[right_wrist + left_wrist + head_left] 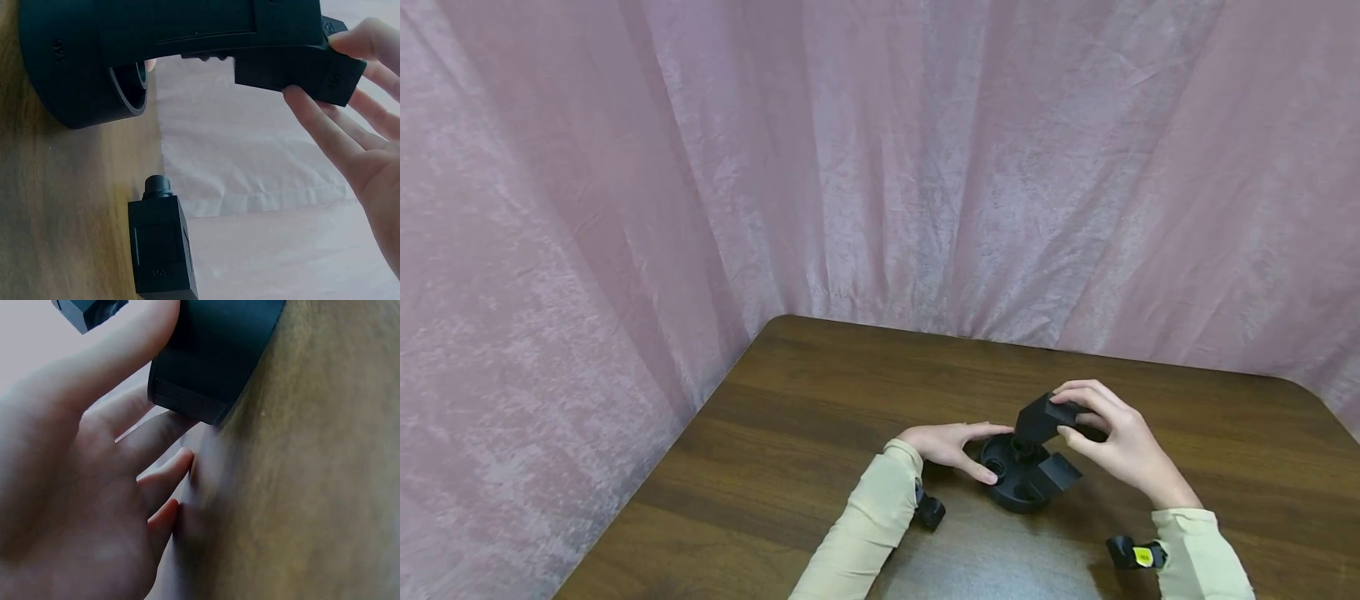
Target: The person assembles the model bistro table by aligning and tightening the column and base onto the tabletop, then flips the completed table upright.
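Note:
A round black base [1011, 497] with ring-shaped sockets sits on the table. My left hand [951, 444] holds its left side, thumb on the near rim and fingers round the far side; in the left wrist view the thumb lies over the base's wall [212, 369]. My right hand [1123, 442] pinches the upper end of a black block [1039, 419], tilted over a far socket. Whether the block's lower end is seated there I cannot tell. Another black block [1054, 475] leans outward from the base's near right side, and looms large in the right wrist view.
A separate black block [159, 247] with a round peg on its end shows in the right wrist view; my right hand mostly hides it in the head view. The brown wooden table [820, 375] meets pink curtains [880, 167] at the back and left.

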A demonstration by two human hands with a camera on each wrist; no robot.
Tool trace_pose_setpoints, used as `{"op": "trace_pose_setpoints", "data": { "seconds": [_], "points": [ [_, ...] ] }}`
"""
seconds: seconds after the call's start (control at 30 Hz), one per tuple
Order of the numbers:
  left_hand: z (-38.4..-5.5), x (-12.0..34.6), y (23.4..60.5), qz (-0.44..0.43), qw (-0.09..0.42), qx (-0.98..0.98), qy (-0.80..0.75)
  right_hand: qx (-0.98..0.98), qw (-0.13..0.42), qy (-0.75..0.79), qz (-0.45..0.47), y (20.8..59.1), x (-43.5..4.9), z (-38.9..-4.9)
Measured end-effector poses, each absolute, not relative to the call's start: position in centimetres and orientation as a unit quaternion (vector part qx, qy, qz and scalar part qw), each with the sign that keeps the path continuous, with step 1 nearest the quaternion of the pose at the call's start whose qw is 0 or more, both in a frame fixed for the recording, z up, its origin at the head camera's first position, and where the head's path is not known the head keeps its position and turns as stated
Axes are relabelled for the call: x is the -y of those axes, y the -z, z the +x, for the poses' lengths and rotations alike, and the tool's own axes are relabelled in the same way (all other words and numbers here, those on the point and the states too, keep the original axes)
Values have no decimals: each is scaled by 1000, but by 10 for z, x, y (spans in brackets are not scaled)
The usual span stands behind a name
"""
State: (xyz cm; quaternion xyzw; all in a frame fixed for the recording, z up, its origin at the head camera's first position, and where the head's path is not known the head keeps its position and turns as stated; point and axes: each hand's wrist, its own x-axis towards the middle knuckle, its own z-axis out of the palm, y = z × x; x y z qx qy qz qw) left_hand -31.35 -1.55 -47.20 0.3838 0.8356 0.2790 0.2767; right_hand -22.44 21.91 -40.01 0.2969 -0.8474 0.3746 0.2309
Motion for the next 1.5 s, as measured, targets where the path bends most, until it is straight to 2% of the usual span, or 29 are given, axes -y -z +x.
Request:
{"op": "trace_pose_setpoints", "data": {
  "seconds": [0.23,0.7,0.9,1.17,1.5],
  "points": [
    [-312,15,472,379,284,-836,-279,846,207,-363,331,393,-213,-218],
    [-313,15,473,388,288,-828,-286,867,196,-323,324,393,-211,-218],
    [-313,16,473,371,294,-833,-286,865,176,-335,331,399,-211,-223],
    [-314,17,473,380,294,-827,-291,875,212,-275,339,418,-225,-239],
    [-314,16,471,379,298,-824,-298,878,172,-291,340,418,-226,-236]
  ]
}}
